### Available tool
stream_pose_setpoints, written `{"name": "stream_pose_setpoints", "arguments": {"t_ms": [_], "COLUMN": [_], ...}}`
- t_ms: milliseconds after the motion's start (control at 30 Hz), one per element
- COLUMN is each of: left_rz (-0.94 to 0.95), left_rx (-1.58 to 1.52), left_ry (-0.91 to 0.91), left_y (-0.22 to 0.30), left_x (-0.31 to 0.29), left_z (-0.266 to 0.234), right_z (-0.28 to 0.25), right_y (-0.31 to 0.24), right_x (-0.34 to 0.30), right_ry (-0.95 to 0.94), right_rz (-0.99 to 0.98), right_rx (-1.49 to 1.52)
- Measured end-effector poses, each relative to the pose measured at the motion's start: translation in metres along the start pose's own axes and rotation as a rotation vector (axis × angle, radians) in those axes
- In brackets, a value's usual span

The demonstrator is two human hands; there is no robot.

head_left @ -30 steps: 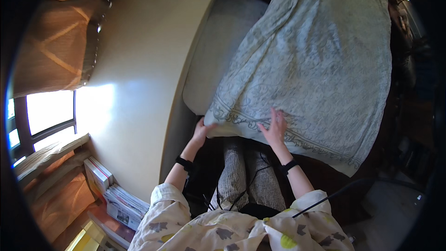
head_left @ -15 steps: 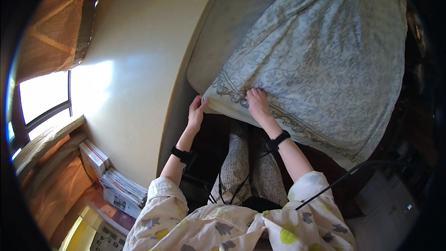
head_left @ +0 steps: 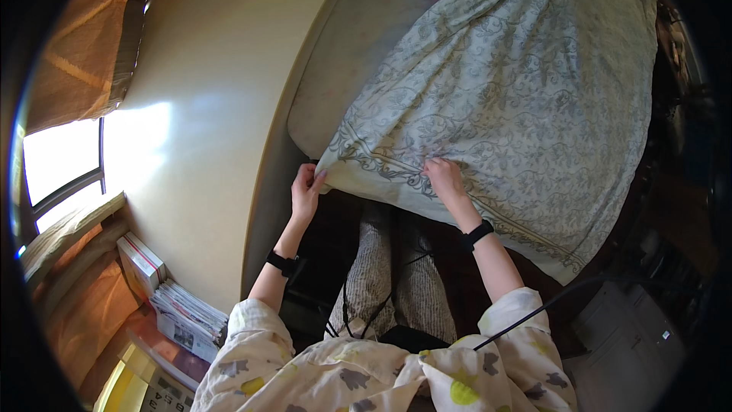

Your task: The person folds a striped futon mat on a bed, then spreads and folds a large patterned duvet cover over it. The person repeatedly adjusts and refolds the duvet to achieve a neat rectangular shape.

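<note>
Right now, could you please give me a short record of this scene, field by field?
Setting: a bed beside a cream wall, seen from above
Cover: a pale patterned bedspread lies over most of the bed, its bordered edge toward the person
Left hand: left hand grips the bedspread's near corner
Right hand: right hand pinches the bordered edge further along
Bare part: the mattress shows uncovered on the wall side
Wrists: a dark band on each wrist
Nearby: stacked papers on the floor by the wall, window at left
</note>
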State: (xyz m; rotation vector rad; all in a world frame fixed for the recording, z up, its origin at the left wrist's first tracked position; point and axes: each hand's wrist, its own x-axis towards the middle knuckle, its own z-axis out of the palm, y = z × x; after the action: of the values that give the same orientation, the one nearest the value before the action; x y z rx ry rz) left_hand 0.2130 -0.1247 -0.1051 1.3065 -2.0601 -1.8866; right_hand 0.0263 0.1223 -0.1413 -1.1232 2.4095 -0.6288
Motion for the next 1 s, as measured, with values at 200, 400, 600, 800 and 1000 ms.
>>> {"name": "stream_pose_setpoints", "arguments": {"t_ms": [200,400,600,800,1000], "left_rz": [0.156,0.381,0.594,0.633,0.375], "left_rx": [0.440,0.680,0.698,0.824,0.638], "left_ry": [0.165,0.413,0.319,0.151,0.362], "left_y": [0.009,0.027,0.048,0.044,0.018], "left_x": [-0.008,-0.021,-0.042,-0.048,-0.024], "left_z": [0.008,0.026,0.050,0.082,0.093], "right_z": [-0.041,-0.110,-0.165,-0.124,-0.073], "right_y": [-0.023,-0.048,-0.046,0.008,0.034], "right_x": [-0.016,-0.024,-0.052,-0.083,-0.074], "right_ry": [-0.041,-0.079,0.057,0.116,0.171], "right_rz": [0.025,0.068,0.214,0.483,0.403], "right_rx": [0.092,0.157,0.056,0.046,0.024]}}
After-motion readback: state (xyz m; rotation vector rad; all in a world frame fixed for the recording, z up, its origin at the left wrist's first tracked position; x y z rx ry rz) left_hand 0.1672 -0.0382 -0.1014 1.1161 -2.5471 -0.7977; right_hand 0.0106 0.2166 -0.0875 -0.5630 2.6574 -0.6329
